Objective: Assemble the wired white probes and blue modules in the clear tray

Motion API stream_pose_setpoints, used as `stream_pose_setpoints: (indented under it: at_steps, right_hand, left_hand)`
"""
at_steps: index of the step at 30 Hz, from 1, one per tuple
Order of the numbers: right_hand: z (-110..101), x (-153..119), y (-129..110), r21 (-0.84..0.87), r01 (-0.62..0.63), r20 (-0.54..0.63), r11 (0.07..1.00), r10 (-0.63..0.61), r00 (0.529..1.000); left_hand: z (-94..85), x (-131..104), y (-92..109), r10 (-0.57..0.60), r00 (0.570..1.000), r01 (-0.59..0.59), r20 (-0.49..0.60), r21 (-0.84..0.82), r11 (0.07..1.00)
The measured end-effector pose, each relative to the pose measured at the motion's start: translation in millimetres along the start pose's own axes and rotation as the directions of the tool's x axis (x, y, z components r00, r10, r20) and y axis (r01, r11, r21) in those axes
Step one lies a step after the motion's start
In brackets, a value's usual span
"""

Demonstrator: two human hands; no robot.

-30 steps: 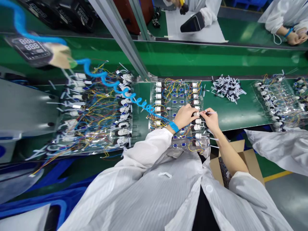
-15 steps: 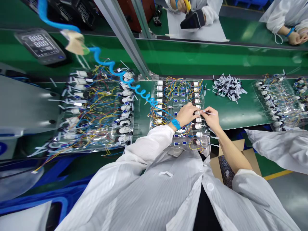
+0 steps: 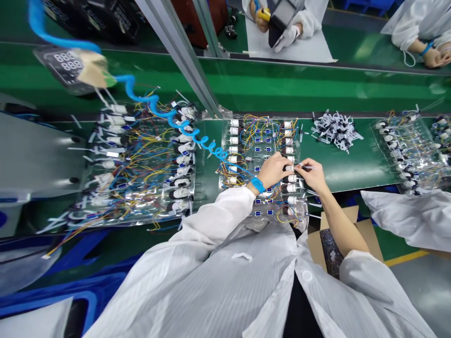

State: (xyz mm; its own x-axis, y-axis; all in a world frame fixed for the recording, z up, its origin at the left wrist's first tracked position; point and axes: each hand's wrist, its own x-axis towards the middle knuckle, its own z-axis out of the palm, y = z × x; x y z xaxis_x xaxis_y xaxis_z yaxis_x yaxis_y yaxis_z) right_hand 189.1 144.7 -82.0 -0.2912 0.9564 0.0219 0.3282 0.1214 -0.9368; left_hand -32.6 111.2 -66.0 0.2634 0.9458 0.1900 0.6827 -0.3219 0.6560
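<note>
My left hand (image 3: pixel 275 170), with a blue band at the wrist, reaches over a clear plastic tray (image 3: pixel 224 131). Its thumb and fingers pinch a small white cylindrical part (image 3: pixel 289 168) in the tray's right column. Just to the right, my right hand (image 3: pixel 313 174) pinches a thin white tube (image 3: pixel 311 167) whose near end meets that part; whether it is fitted on cannot be told. Similar white cylinders (image 3: pixel 233 140) line both sides of the tray, with coloured wires and small blue components (image 3: pixel 258 149) between them. Several other tubes stick out at the lower right.
A pile of short white tubes with black ends (image 3: pixel 336 130) lies to the right. More wired trays sit at left (image 3: pixel 141 164) and far right (image 3: pixel 405 145). A coiled blue cord (image 3: pixel 183 124) hangs across the left. Co-workers' hands (image 3: pixel 287 37) are beyond the metal post (image 3: pixel 179 51).
Both my hands keep their pinch at the same part, the right shifting slightly right. The blue cord and its clip swing left. A co-worker across the bench has turned the dark device.
</note>
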Motion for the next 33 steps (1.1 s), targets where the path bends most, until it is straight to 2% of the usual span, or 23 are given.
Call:
stream_pose_setpoints:
  at_steps: [5,9,11,14,16,18,19,20,22,24,26,29,31,33]
  right_hand:
    - [4,6,-2,0.013,-0.031,0.042,0.999,0.030,0.999]
    - [5,8,-12,-0.002,-0.001,0.088,1.000,0.001,0.996]
    - [-3,6,-17,-0.033,0.038,0.107,0.999,-0.034,0.994]
    - [-27,9,-19,-0.048,0.086,0.233,0.995,-0.073,0.970]
    - [-47,21,-16,0.051,0.068,0.259,0.996,-0.079,0.963]
    - [-61,45,-9,0.158,0.010,0.154,0.987,-0.035,0.987]
    - [-65,59,-6,0.160,-0.019,0.090,0.987,0.005,0.996]
    - [-65,75,-3,0.098,-0.042,0.049,0.994,0.038,0.998]
    - [-59,105,-1,-0.175,-0.004,0.026,0.985,0.008,1.000]
    - [-48,129,-4,-0.480,0.154,0.096,0.864,-0.122,0.988]
    - [-38,146,-11,-0.682,0.313,0.230,0.661,-0.212,0.950]
    - [-31,163,-21,-0.800,0.439,0.411,0.408,-0.159,0.898]
    - [-36,172,-27,-0.815,0.475,0.475,0.333,-0.088,0.876]
    - [-48,177,-32,-0.800,0.465,0.476,0.378,-0.072,0.877]
  left_hand:
    - [0.7,2,-1,-0.001,1.000,0.001,0.008,-0.009,1.000]
    - [1.0,2,0,-0.002,0.999,0.001,0.034,0.025,1.000]
    - [-2.5,0,2,0.034,0.999,-0.035,0.038,0.028,0.999]
    - [-16.4,-3,7,0.082,0.996,-0.082,-0.019,0.004,0.997]
    - [-28.3,-1,11,0.075,0.996,-0.072,-0.044,0.054,0.996]
    - [-36.5,7,14,0.070,0.997,-0.066,-0.022,0.147,0.987]
    - [-37.9,12,15,0.078,0.997,-0.079,0.011,0.185,0.980]
    - [-37.3,17,15,0.090,0.994,-0.100,0.057,0.211,0.972]
    - [-31.1,26,13,0.112,0.982,-0.148,0.153,0.246,0.958]
    - [-22.0,31,9,0.119,0.971,-0.176,0.207,0.288,0.941]
    - [-15.0,31,2,0.127,0.970,-0.190,0.207,0.318,0.929]
    - [-11.9,28,-6,0.170,0.963,-0.230,0.207,0.312,0.922]
    - [-13.1,27,-10,0.192,0.962,-0.244,0.195,0.293,0.924]
    - [-14.4,28,-13,0.196,0.966,-0.235,0.167,0.266,0.935]
